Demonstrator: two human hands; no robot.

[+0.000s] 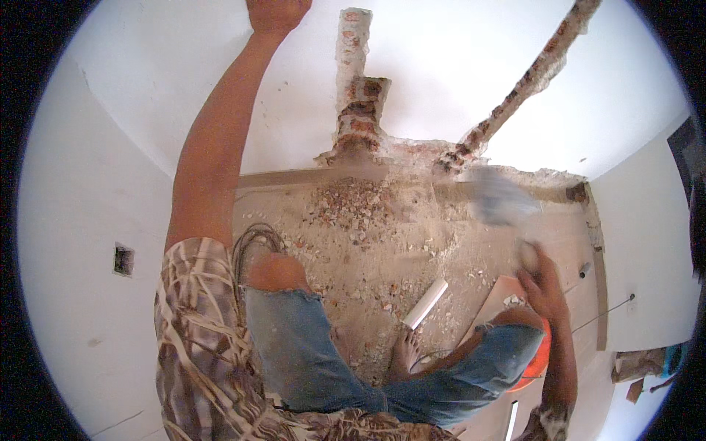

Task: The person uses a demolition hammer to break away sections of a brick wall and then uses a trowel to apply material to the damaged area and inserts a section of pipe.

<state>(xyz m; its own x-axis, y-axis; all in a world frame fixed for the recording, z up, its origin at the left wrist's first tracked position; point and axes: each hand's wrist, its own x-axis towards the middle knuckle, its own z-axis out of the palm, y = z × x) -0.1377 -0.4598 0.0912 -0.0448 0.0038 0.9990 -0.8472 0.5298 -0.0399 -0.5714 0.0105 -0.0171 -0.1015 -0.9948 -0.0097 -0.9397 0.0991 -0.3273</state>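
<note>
Hand work at the foot of a cut wall. The fingers of your right hand [544, 285] are curled round the handle of a grey tool [504, 197], whose exact kind is lost in blur. The tool's head lies over the far edge of the floor [562, 231], toward its far right corner; whether it touches anything cannot be told. Your left hand [278, 15] is raised at the white wall [441, 66] and cut off by the upper border; you cannot tell whether its fingers are spread or pressed together.

The step in hand is judged to be tooling along the wall's broken base. The next move would call for a firm grip on the handle and careful aim at that ragged edge.

Counted outward: one tool; two long channels, one upright [354, 55] and one slanting [523, 88], meeting a single broken strip [423, 149] above the floor's far edge; one spread of rubble [354, 209], its pieces too many to count, before the middle of that edge; one coil of cable [254, 237] beside your left knee; one pale bar [426, 303] near your bare foot [403, 353]; one orange bucket [540, 360], partly hidden by your right leg; one square wall opening [123, 259] at left.
</note>
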